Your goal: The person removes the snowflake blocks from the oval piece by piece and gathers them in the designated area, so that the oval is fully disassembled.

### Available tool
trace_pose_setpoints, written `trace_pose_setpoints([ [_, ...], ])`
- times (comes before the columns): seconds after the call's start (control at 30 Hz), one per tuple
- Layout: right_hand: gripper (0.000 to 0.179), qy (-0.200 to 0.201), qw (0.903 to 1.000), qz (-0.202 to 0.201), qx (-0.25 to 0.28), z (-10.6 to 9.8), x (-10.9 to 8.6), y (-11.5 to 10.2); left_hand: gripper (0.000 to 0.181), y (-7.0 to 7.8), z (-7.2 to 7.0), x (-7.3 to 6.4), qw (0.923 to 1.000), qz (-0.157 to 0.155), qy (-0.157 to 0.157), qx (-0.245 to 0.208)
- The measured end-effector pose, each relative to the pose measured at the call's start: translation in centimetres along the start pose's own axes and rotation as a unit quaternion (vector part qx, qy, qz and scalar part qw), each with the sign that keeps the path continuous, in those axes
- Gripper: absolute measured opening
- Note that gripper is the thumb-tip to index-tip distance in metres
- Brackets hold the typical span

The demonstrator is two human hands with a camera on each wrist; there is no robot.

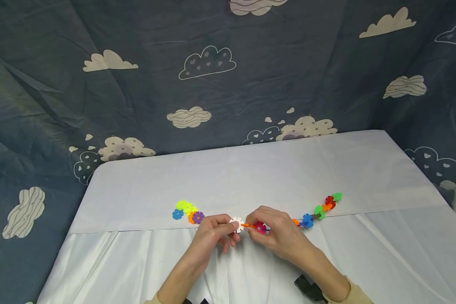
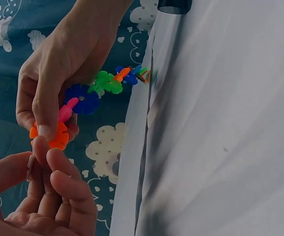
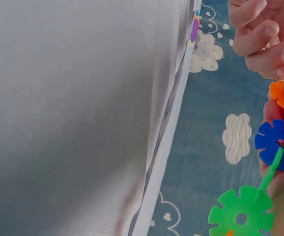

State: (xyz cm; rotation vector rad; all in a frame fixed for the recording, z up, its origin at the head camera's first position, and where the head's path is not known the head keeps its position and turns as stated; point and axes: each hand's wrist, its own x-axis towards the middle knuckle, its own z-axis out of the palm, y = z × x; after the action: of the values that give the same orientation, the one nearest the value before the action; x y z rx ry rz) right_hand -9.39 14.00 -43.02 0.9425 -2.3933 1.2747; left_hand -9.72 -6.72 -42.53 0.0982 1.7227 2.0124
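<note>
A white snowflake disc (image 1: 236,224) sits between the two hands near the front of the white table (image 1: 251,177), pinched in the curled fingers of the left hand (image 1: 213,234). Touching it is the end of a chain of interlocked coloured discs (image 1: 315,211), whose orange end disc (image 2: 51,137) the right hand (image 1: 275,234) grips between thumb and forefinger. The chain trails off to the right across the tablecloth, blue, green, orange and red pieces slotted edge to edge. These plastic discs look light, thin and stiff, with notched rims that should hold by friction; the chain probably flexes or pops apart at its joints if lifted from one end, so each piece is best held flat on its faces, close to the slot being joined. A small loose cluster of discs (image 1: 188,211) lies just left of the left hand. Behind the table hangs a dark cloud-patterned cloth (image 1: 213,84)
</note>
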Motion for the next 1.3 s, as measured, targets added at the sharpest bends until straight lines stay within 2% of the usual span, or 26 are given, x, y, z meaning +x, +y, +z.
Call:
trace_pose_setpoints([
  [0.2, 0.026, 0.005, 1.0, 0.004, -0.003, 0.1, 0.0, -0.1, 0.02, 0.1, 0.4, -0.1, 0.9998, -0.003, 0.019, 0.007],
  [0.4, 0.027, 0.001, 1.0, 0.002, -0.008, 0.3, -0.1, -0.3, 0.02, 0.1, 0.3, -0.2, 0.9995, -0.005, 0.017, 0.025],
  [0.57, 0.024, -0.023, 0.9997, 0.008, -0.004, 0.1, -0.1, -0.4, 0.027, 0.3, -0.4, 0.0, 0.998, -0.018, -0.004, 0.06],
  [0.67, 0.024, -0.03, 0.9995, 0.011, -0.002, -0.1, -0.1, -0.3, 0.029, 0.7, -1.2, 0.1, 0.9963, -0.017, -0.002, 0.084],
  [0.97, 0.021, -0.022, 0.9996, 0.017, -0.01, -0.6, 0.0, 0.2, 0.025, 1.7, -3.8, 0.1, 0.9908, -0.004, 0.064, 0.119],
  [1.07, 0.023, -0.016, 0.9996, 0.021, -0.012, -0.6, 0.0, 0.3, 0.02, 1.8, -4.6, 0.1, 0.9837, 0.0, 0.104, 0.147],
  [1.2, 0.026, -0.01, 0.9996, 0.024, -0.012, -0.6, 0.0, 0.3, 0.017, 1.9, -5.9, 0.1, 0.9643, 0.007, 0.166, 0.206],
  [1.3, 0.026, -0.011, 0.9996, 0.024, -0.011, -0.5, -0.1, 0.4, 0.013, 1.8, -6.9, 0.2, 0.9531, 0.0, 0.196, 0.23],
])
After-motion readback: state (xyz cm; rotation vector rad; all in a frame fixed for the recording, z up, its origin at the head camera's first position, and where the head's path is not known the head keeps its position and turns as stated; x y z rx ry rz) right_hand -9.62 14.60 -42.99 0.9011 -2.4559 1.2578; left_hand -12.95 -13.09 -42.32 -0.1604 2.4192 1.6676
